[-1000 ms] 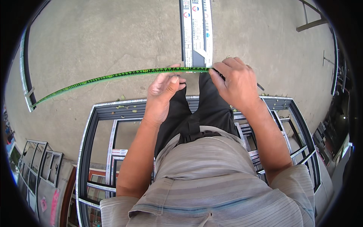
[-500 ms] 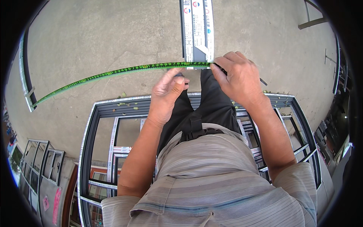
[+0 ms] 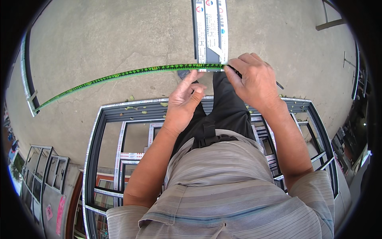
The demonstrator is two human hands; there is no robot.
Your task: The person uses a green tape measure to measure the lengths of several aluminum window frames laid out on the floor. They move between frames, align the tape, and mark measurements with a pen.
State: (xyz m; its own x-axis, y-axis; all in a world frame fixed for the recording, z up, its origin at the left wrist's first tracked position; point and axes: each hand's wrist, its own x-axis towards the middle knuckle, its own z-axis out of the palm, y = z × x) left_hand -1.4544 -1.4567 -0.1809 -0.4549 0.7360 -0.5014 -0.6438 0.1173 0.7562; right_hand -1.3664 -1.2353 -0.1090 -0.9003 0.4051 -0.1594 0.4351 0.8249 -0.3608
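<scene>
Our right hand (image 3: 255, 81) pinches the near stretch of the green tape measure (image 3: 119, 74) between thumb and forefinger; what the palm hides beneath, we cannot tell. Our left hand (image 3: 182, 105) is loosely spread, its forefinger raised to the tape's lower edge, though whether it touches we cannot be sure. Between and just ahead of the hands, the tape crosses the near end of the film-covered profiles (image 3: 212, 32), which run away from us. We judge the step in hand to be lining up or reading a length there; the next move would call for a steady right-hand pinch and the left forefinger guiding the tape without bowing it. Well out to the left of the left hand, the tape reaches the near end of a long bar (image 3: 28, 93), so slipping there looks like a risk. Nearer us than both hands, a large window frame (image 3: 137, 106) spreads beneath our forearms (image 3: 149, 169).
</scene>
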